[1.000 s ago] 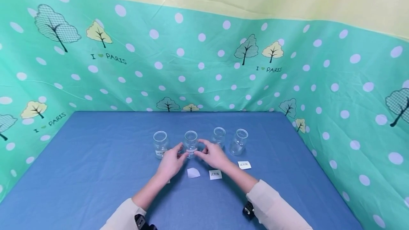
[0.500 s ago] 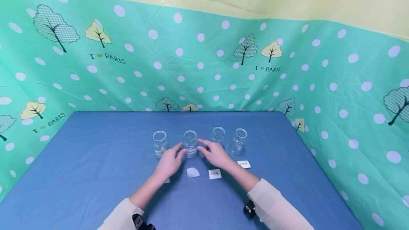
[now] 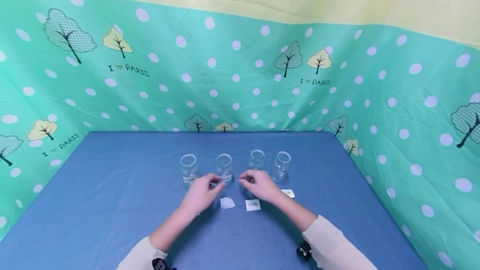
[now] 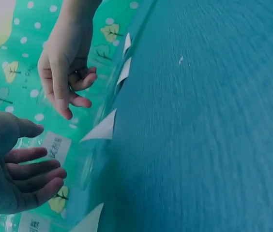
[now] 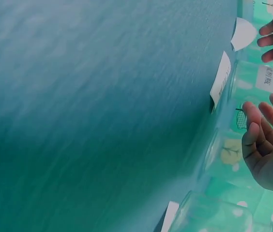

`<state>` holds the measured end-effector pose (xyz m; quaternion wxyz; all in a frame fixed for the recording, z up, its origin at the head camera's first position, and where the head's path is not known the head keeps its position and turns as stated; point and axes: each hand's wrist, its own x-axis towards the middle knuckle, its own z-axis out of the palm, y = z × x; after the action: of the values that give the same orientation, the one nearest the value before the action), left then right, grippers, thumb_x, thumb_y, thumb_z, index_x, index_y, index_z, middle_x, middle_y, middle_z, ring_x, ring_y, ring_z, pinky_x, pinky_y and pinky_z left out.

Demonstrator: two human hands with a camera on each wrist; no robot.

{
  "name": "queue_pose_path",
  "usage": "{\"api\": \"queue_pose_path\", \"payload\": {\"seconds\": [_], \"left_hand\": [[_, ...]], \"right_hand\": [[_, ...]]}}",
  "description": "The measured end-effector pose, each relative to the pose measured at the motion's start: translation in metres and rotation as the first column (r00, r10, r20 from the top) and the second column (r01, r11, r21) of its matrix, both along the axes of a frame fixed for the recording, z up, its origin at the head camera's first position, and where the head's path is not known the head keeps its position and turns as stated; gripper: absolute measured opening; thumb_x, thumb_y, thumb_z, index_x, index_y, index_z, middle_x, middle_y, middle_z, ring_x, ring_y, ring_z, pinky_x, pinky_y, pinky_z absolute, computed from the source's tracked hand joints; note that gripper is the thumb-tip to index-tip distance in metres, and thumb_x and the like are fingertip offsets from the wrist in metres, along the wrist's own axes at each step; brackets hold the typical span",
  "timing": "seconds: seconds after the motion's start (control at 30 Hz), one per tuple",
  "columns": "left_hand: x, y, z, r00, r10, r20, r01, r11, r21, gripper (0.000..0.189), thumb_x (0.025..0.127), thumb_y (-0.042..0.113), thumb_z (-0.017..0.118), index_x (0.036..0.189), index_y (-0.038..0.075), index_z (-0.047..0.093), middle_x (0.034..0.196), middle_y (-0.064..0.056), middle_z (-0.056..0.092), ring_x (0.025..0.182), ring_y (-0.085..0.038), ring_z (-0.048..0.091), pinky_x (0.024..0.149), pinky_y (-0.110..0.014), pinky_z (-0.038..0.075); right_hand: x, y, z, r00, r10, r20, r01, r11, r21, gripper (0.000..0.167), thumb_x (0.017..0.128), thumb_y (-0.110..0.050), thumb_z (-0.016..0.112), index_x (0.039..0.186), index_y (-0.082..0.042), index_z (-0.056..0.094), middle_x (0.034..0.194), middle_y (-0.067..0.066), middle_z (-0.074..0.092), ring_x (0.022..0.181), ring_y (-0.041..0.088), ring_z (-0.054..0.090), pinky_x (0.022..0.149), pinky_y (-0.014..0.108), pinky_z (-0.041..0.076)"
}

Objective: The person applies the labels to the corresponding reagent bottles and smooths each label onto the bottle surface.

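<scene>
Several clear glass jars stand upright in a row. The leftmost jar [image 3: 188, 162] and the one to its right, the second jar [image 3: 224, 161], bear white labels with writing. My left hand [image 3: 201, 193] hovers in front of these two, its fingers loosely bent and holding nothing, as the left wrist view of the hand [image 4: 20, 169] confirms. My right hand [image 3: 260, 184] is in front of the third jar [image 3: 257, 157], partly hiding it. In the right wrist view that hand [image 5: 272, 150] has loosely bent fingers and nothing in them. The rightmost jar [image 3: 282, 166] shows no label.
On the blue tablecloth [image 3: 123, 186] in front of the jars lie a blank curled paper [image 3: 227, 203] and a paper label with writing [image 3: 253, 205]. Another label [image 3: 288, 193] lies farther right, partly behind the right wrist. A patterned green curtain [image 3: 225, 74] surrounds the table.
Both hands have come away from the sides of the second jar and drawn back toward the person. The right hand has also shifted right. The jars stay in place.
</scene>
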<state>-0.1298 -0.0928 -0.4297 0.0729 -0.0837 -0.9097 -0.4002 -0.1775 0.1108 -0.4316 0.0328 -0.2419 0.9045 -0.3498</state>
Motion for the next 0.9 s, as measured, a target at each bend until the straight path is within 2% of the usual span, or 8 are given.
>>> {"api": "queue_pose_path", "payload": {"seconds": [0.13, 0.27, 0.4, 0.57, 0.73, 0.9], "left_hand": [[0.002, 0.009, -0.001, 0.993, -0.119, -0.023, 0.117, 0.990, -0.073, 0.024, 0.085, 0.022, 0.067, 0.103, 0.005, 0.067, 0.098, -0.006, 0.070, 0.087, -0.022, 0.066, 0.078, -0.038, 0.052], [0.002, 0.018, -0.004, 0.965, -0.258, -0.036, 0.251, 0.957, -0.147, 0.025, 0.086, 0.024, 0.066, 0.103, 0.006, 0.067, 0.098, -0.006, 0.068, 0.090, -0.023, 0.064, 0.079, -0.038, 0.052], [0.001, 0.026, -0.007, 0.940, -0.339, -0.040, 0.324, 0.923, -0.205, 0.025, 0.084, 0.025, 0.068, 0.100, 0.006, 0.067, 0.096, -0.006, 0.069, 0.089, -0.022, 0.064, 0.078, -0.036, 0.051], [0.000, 0.035, -0.013, 0.924, -0.382, -0.017, 0.367, 0.897, -0.245, 0.025, 0.082, 0.026, 0.070, 0.098, 0.008, 0.067, 0.095, -0.003, 0.069, 0.090, -0.019, 0.064, 0.080, -0.033, 0.050], [0.000, 0.042, -0.017, 0.920, -0.392, -0.010, 0.373, 0.882, -0.289, 0.026, 0.081, 0.029, 0.070, 0.098, 0.010, 0.068, 0.092, -0.002, 0.068, 0.088, -0.016, 0.062, 0.080, -0.032, 0.049], [-0.001, 0.049, -0.018, 0.920, -0.392, -0.028, 0.359, 0.867, -0.344, 0.028, 0.080, 0.032, 0.071, 0.097, 0.011, 0.068, 0.090, 0.000, 0.066, 0.086, -0.015, 0.060, 0.078, -0.032, 0.048]], "right_hand": [[0.004, 0.009, 0.002, 1.000, 0.018, -0.019, -0.017, 0.999, 0.038, 0.017, 0.089, -0.021, 0.062, 0.097, -0.009, 0.070, 0.080, -0.003, 0.066, 0.071, 0.009, 0.058, 0.064, 0.021, 0.045], [0.008, 0.020, 0.006, 0.998, 0.050, -0.035, -0.047, 0.996, 0.078, 0.015, 0.087, -0.021, 0.063, 0.096, -0.010, 0.069, 0.081, -0.004, 0.066, 0.071, 0.007, 0.057, 0.066, 0.021, 0.046], [0.013, 0.031, 0.009, 0.996, 0.087, -0.014, -0.085, 0.990, 0.111, 0.017, 0.086, -0.021, 0.065, 0.098, -0.009, 0.069, 0.084, -0.003, 0.066, 0.071, 0.006, 0.056, 0.066, 0.021, 0.046], [0.016, 0.041, 0.006, 0.993, 0.121, -0.002, -0.119, 0.977, 0.174, 0.018, 0.085, -0.022, 0.067, 0.099, -0.010, 0.069, 0.085, -0.003, 0.065, 0.070, 0.007, 0.056, 0.066, 0.022, 0.046], [0.019, 0.047, 0.003, 0.983, 0.173, -0.054, -0.154, 0.954, 0.256, 0.017, 0.083, -0.024, 0.069, 0.097, -0.013, 0.069, 0.087, -0.003, 0.065, 0.078, 0.014, 0.059, 0.070, 0.025, 0.047], [0.022, 0.052, 0.001, 0.976, 0.205, -0.076, -0.177, 0.944, 0.279, 0.018, 0.081, -0.024, 0.072, 0.096, -0.015, 0.069, 0.087, -0.002, 0.063, 0.073, 0.012, 0.055, 0.065, 0.021, 0.043]]}}
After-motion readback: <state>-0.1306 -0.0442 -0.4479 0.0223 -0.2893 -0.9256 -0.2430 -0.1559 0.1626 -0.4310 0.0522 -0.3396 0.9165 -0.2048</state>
